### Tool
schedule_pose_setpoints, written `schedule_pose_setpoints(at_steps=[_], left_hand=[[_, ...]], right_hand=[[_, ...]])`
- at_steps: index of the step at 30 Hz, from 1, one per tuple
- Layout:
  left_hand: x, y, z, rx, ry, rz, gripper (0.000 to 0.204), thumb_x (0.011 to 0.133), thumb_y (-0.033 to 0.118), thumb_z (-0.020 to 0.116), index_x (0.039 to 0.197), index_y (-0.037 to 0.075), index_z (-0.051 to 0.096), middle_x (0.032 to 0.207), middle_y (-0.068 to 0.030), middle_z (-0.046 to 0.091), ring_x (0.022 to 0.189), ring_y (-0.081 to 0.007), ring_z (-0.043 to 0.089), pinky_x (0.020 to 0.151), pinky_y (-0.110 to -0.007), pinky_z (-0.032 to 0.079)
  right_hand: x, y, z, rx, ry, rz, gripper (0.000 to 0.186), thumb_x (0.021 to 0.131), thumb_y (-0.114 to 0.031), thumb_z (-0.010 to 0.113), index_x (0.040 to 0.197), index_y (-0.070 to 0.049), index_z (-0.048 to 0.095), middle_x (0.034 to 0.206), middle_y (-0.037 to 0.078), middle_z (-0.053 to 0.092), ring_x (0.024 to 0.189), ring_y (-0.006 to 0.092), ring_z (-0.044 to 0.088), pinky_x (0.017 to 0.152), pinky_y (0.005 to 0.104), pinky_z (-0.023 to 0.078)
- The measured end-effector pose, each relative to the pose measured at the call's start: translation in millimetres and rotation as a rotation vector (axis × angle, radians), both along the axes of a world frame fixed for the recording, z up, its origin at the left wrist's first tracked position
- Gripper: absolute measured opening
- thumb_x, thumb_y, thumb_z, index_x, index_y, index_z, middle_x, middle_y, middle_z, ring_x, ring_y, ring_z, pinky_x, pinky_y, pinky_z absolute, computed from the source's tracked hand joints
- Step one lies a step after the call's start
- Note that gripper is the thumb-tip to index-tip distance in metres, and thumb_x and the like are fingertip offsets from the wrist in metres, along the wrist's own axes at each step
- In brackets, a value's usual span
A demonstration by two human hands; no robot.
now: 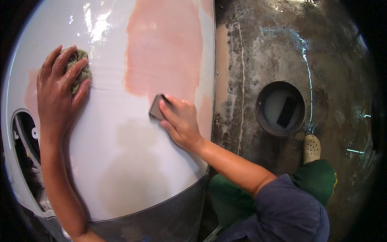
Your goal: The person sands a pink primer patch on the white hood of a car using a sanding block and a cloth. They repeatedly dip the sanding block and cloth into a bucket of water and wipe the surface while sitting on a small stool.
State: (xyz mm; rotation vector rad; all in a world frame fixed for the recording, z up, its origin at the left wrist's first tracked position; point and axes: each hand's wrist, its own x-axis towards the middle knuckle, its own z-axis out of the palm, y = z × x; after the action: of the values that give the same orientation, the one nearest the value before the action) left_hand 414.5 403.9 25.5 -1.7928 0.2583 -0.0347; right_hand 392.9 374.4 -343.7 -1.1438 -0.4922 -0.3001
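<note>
Pink patch (pixel 165 52), long near-to-far, lies just far of the right hand (pixel 181 121) pinching a grey block (pixel 156 109); the left hand (pixel 59 86) clasps a cloth (pixel 82 76).

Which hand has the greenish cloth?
The left hand, curled over the crumpled greenish cloth; the right hand instead holds a grey block.

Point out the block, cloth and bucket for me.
Block (pixel 155 109), head view: its flat, greyish face.
Cloth (pixel 83 76), head view: the crumpled part showing past the fingers.
Bucket (pixel 259 109), head view: its inner wall, left side.
</note>
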Motion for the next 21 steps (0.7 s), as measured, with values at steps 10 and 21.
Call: schedule_pose_setpoints(at_steps=[10,21], left_hand=[[0,-4,-1,-0.017,-0.026,0.026,0.039,0.091,0.029,0.077,0.13,0.023,0.075,0.156,0.001,0.056,0.153,-0.0247,0.039,0.126,-0.05,0.035],[5,-5,-3,-0.013,-0.002,-0.014,0.043,0.089,0.023,0.077,0.132,0.019,0.072,0.156,-0.0044,0.056,0.153,-0.0303,0.04,0.125,-0.049,0.034]], right_hand=[[87,32,30,-0.007,0.151,-0.116,0.048,0.1,-0.029,0.067,0.146,-0.013,0.064,0.146,0.013,0.057,0.12,0.041,0.05,0.106,0.0521,0.04],[169,39,45,0.021,0.278,-0.083,0.047,0.097,-0.029,0.072,0.14,-0.009,0.068,0.14,0.015,0.057,0.124,0.0418,0.049,0.11,0.0518,0.039]])
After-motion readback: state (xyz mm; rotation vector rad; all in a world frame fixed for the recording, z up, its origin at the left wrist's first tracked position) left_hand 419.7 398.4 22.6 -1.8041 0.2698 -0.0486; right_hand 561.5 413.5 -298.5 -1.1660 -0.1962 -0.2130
